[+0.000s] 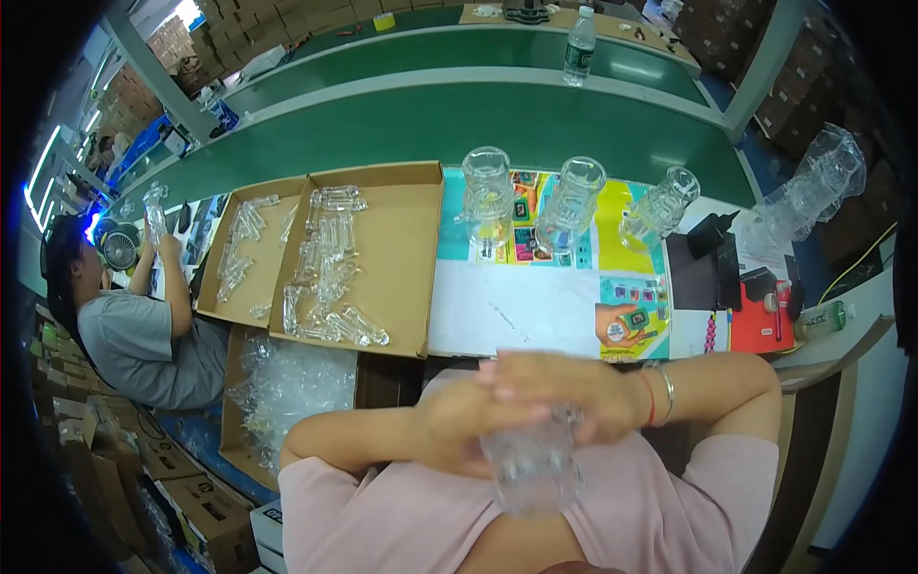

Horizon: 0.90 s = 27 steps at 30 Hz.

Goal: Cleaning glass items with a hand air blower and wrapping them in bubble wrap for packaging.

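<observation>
Close to my chest I hold a clear glass vessel (pixel 534 467), blurred, its wider end pointing down toward me. My left hand (pixel 454 421) is closed on its upper left side. From the right, my right hand (pixel 569 387) lies across the top and is closed on the upper part, its fingers overlapping the left hand. The hands hide the vessel's upper end. Beyond them on the table stand similar clear ribbed glass vessels: one on the left (pixel 488 201), one in the middle (pixel 571 206) and a tilted one on the right (pixel 660 210).
Left of the work mat (pixel 516 311) lie cardboard trays (pixel 397 277) with several small glass tubes (pixel 330 253). Below them is a box of clear plastic bags (pixel 277 392). A wrapped glass piece (pixel 813 187) and black box (pixel 703 263) are at right. A co-worker (pixel 143 325) sits left.
</observation>
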Tool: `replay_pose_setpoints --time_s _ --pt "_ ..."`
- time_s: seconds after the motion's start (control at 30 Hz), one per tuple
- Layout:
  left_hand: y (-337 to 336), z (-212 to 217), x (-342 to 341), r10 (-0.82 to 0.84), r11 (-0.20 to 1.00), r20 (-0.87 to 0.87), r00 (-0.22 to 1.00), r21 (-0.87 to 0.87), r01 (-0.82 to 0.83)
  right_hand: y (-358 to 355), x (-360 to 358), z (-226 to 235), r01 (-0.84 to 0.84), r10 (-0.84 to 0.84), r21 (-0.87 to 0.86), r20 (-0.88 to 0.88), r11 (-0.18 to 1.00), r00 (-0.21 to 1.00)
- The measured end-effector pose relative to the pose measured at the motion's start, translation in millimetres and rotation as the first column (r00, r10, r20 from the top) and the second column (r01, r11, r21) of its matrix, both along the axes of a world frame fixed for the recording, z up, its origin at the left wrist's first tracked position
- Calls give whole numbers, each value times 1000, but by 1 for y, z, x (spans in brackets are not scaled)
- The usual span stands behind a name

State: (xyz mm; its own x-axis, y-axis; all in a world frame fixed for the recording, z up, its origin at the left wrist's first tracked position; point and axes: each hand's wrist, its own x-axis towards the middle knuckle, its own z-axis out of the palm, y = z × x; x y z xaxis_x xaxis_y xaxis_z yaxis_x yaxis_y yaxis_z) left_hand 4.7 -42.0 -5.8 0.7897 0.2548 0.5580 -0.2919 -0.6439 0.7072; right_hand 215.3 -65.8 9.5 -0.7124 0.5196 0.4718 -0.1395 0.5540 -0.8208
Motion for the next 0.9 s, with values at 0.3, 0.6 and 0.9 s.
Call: replay_pose_setpoints --time_s 0.3,0.6,0.9 --pt "-23 -11 15 33 999 35 999 -8 -33 -41 4 -23 185 -185 -53 4 981 983" --pt "30 -3 16 183 437 31 983 -898 -53 41 10 2 -137 -419 -901 -320 412 850" --pt "19 19 6 434 708 115 893 -657 -259 20 19 23 668 -714 285 94 687 694"
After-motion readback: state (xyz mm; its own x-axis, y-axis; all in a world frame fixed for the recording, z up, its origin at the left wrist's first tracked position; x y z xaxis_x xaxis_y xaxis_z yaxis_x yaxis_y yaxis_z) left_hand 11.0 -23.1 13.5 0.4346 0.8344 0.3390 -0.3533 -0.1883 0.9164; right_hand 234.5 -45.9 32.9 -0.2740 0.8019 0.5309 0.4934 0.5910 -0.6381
